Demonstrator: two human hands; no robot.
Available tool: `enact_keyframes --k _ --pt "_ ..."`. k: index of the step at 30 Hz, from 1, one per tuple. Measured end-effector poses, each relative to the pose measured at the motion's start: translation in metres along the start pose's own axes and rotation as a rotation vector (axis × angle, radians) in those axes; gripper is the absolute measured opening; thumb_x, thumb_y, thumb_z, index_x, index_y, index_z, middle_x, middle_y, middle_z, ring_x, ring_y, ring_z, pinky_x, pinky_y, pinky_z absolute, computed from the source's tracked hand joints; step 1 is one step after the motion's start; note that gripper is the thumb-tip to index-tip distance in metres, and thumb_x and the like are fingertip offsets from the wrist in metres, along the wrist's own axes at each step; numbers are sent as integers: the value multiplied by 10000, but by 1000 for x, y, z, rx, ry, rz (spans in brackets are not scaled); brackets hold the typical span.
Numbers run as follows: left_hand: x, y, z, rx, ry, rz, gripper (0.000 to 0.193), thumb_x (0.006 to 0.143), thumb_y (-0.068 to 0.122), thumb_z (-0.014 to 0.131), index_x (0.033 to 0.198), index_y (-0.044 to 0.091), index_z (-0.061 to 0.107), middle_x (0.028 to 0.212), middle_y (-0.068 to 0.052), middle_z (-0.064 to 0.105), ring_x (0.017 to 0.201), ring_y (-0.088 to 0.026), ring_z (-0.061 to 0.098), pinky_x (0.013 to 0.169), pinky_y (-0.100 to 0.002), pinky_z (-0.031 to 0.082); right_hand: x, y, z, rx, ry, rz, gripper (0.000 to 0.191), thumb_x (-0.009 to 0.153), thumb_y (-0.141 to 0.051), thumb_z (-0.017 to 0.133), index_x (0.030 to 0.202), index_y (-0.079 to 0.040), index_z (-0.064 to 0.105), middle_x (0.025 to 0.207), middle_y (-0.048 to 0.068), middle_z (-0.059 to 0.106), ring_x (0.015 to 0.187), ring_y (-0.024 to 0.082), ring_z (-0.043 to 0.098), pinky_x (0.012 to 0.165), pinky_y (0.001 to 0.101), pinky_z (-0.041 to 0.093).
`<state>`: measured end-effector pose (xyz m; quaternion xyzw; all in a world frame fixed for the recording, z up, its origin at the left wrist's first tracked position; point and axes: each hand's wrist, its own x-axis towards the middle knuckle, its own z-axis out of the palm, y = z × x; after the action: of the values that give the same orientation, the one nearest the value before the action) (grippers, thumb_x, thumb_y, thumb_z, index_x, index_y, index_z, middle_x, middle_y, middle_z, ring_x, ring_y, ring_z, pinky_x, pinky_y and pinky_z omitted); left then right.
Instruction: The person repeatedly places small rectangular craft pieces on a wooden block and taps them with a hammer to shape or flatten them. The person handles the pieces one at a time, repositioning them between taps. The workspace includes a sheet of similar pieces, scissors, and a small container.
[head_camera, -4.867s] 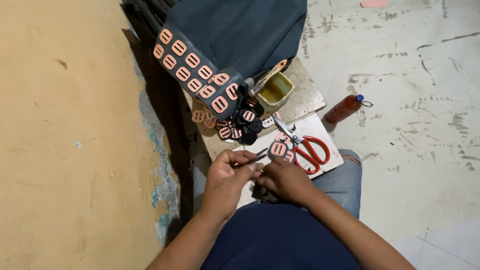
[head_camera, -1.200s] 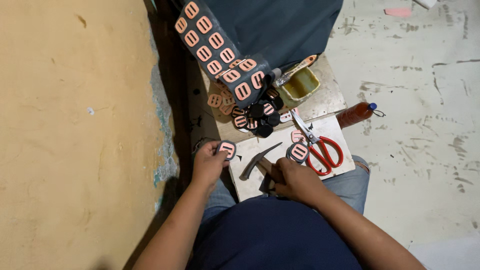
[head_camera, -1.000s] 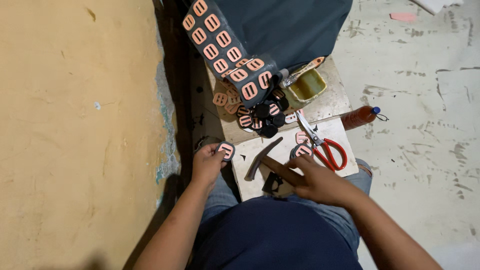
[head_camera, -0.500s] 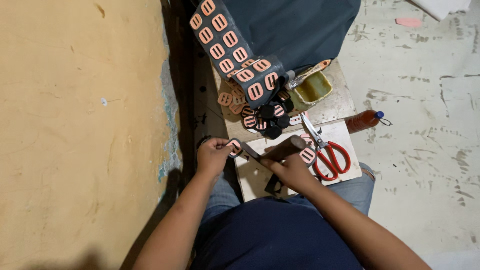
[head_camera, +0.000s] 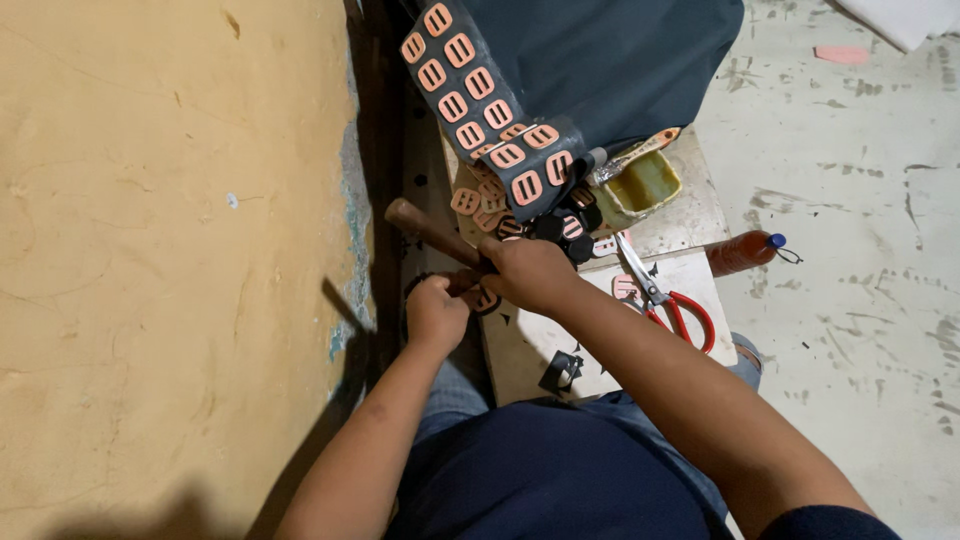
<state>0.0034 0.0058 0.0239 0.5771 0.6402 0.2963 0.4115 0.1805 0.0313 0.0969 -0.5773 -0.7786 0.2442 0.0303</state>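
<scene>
Since half a second ago the right hand (head_camera: 535, 272) has swung left, closed around a brown wooden hammer handle (head_camera: 425, 228) that points toward the yellow wall (head_camera: 170, 250). Left hand (head_camera: 437, 312) is curled beside it, pinching a small pink slotted buckle piece (head_camera: 487, 299) at the white board's (head_camera: 530, 345) edge — just under the right fist. Red-handled scissors (head_camera: 665, 300) lie nearby on the board.

Smooth wooden hammer handle (head_camera: 425, 228), matt dark cloth (head_camera: 610, 60)
</scene>
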Motion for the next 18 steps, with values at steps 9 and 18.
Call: enact_keyframes --k 9,18 --pt "0 -11 6 -344 -45 -417 173 802 136 798 904 17 727 775 -88 707 680 -192 649 643 -379 515 -37 16 14 76 97 2 297 870 -333 717 1033 -110 607 883 126 729 821 366 704 701 501 536" --pt "-2 -8 3 -203 1 -67 196 785 82 687 926 0 796 834 -99 793 748 -172 736 729 -316 565 -31 24 17 195 133 15 330 829 -347 759 1017 -96 656 867 173 714 836 406 688 715 508 525"
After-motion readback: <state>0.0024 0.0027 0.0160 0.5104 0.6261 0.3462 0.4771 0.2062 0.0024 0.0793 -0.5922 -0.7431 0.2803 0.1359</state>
